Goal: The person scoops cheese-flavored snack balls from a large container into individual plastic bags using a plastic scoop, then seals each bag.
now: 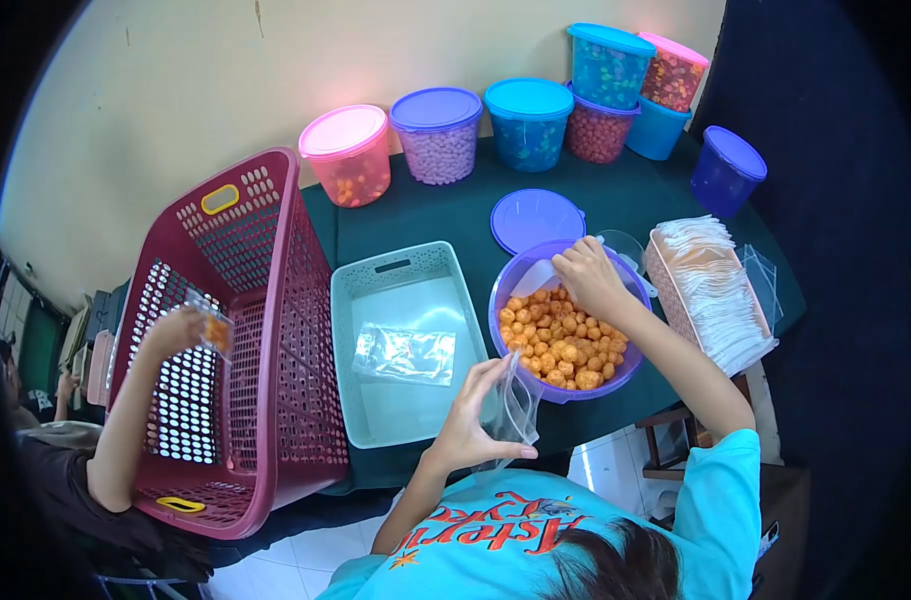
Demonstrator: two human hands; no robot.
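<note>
Red lettering on the turquoise shirt (536, 545) at the bottom of the frame starts with what looks like "Aster"; the second line is creased and cannot be read surely. No writing can be made out on the tubs (436, 135) along the top or on the clear bags (404, 355).

The left hand (466, 415), below centre, reaches up from the bottom edge, wrist bent, thumb pointing right and fingers raised. Thumb and fingers are spread apart around an open clear bag (517, 405), the fingers touching its upper edge just beside the purple bowl (631, 375).

The right hand (586, 272) comes in from the lower right, elbow bent outward, forearm slanting up and left. It hangs knuckles up over the bowl's upper part, fingers bunched and pointing down; whether they pinch the pale piece (542, 279) beside them cannot be told. Round orange snacks (566, 340) fill the bowl, right of centre on the green-covered surface (396, 220).

Left of the bowl, the clear bags lie in a pale green tray (396, 420). At left, a co-worker's hand (181, 330) holds a small bag of orange pieces (216, 330) over a maroon basket (266, 500).
</note>
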